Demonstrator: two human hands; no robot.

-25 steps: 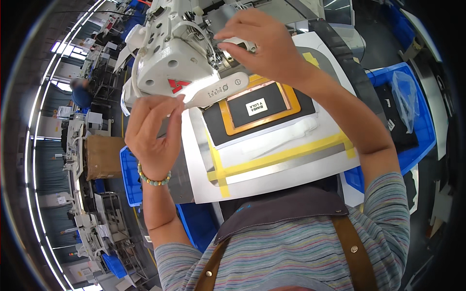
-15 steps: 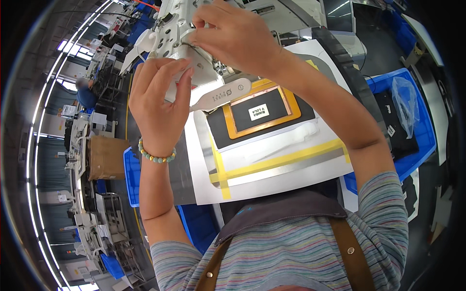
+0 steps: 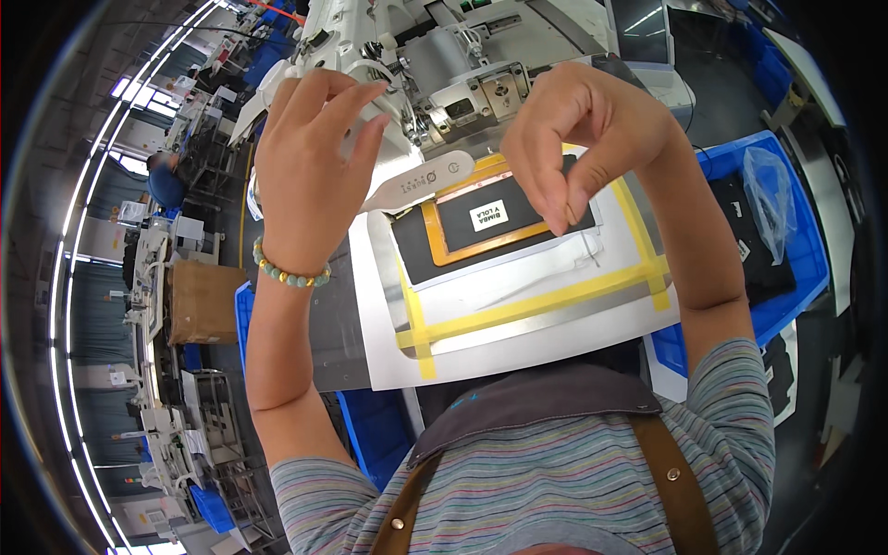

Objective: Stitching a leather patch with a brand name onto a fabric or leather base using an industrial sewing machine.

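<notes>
My left hand [image 3: 316, 157], with a beaded bracelet on its wrist, is raised beside the head of a white sewing machine [image 3: 460, 104]. Its thumb and forefinger are apart, and I see nothing between them. Over the right end of an orange frame [image 3: 450, 256] hovers my right hand [image 3: 587, 139], thumb and forefinger pinched together. Whatever is in that pinch is too small to make out. Inside the frame lies black material with a white label [image 3: 491, 215] on it. A white paddle-shaped lamp [image 3: 421, 181] reaches from behind my left hand toward the frame.
A white sheet with yellow tape [image 3: 536, 302] covers the work table under the frame. To the right stands a blue bin [image 3: 814, 268] with black pieces and a clear plastic bag [image 3: 770, 199]. Another blue bin [image 3: 375, 430] is below the table's left part. A cardboard box [image 3: 208, 301] is farther left.
My right hand has moved from the machine head rightward and down to above the orange frame, keeping a pinch. My left hand has risen slightly.
</notes>
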